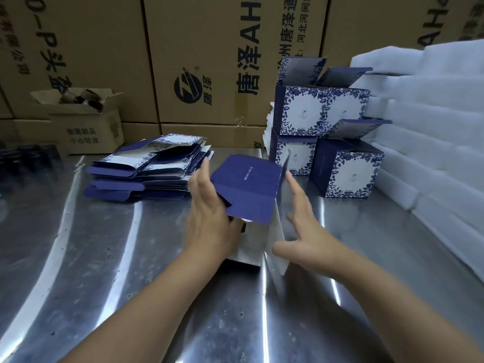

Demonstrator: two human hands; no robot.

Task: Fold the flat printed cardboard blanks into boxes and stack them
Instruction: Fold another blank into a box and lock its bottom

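A half-formed blue and white box (248, 189) stands on the steel table (131, 271) between my hands, its dark blue flap tilted up. My left hand (209, 221) presses flat against its left side. My right hand (303, 226) holds its right wall, fingers spread along the panel and thumb pointing left under it. A pile of flat printed blanks (149, 169) lies to the left. Three folded boxes stand at the right: one on top (319, 111) with open flaps, two below (348, 171), (293, 155).
White foam sheets (432, 127) are piled along the right edge. Large brown cartons (199, 61) form a wall at the back. A small open carton (83, 124) with dark parts sits at the back left. Dark bottles (28, 155) stand at the far left.
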